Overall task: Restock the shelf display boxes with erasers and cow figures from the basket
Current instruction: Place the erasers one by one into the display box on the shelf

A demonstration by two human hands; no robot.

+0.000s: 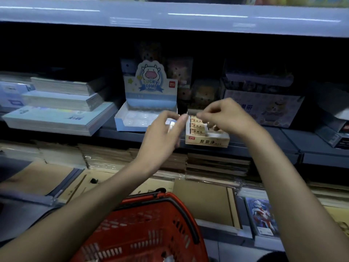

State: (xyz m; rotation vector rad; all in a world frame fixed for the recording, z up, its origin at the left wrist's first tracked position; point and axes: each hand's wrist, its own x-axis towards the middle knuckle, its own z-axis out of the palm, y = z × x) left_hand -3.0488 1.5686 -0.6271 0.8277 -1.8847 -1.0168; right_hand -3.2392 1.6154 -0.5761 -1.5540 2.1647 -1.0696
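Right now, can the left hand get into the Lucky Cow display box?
Probably yes. The left hand hovers at the right edge of the Lucky Cow display box; its tray is open on top, nothing between. Its grip holds a small pale item; the right hand is over the eraser box.

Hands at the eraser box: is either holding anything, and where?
The left hand grips a small pale item, blurred, by its sides. The right hand has fingertips pinched above the eraser box; whether they hold anything cannot be told.
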